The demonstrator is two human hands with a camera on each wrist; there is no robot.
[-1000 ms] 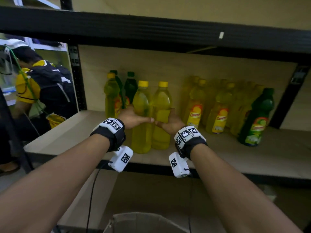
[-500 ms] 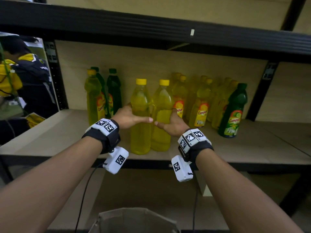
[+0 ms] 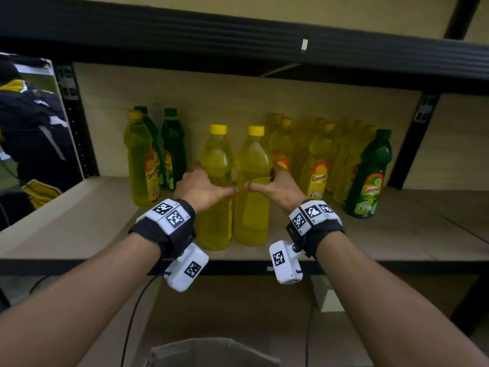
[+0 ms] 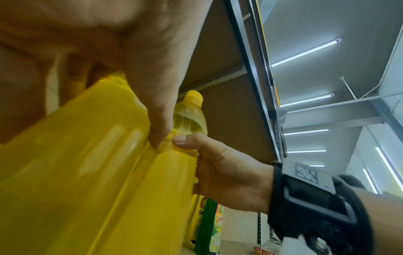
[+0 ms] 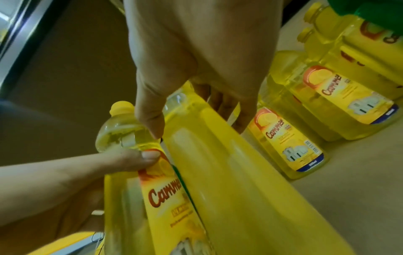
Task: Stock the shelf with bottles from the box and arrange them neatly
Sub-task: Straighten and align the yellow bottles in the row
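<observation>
Mid-frame: left hand [image 3: 203,187] grasps left bottle [image 3: 215,207], right hand [image 3: 277,189] grasps right bottle [image 3: 252,213]; both upright, touching, on shelf [image 3: 79,223] front. Labelled bottles [image 3: 317,165] behind. Box [image 3: 211,352] bottom centre.

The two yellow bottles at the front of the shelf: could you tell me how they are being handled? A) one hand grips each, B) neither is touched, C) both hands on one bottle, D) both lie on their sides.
A: the left hand grips the left yellow bottle and the right hand grips the right yellow bottle, both upright on the shelf.
</observation>
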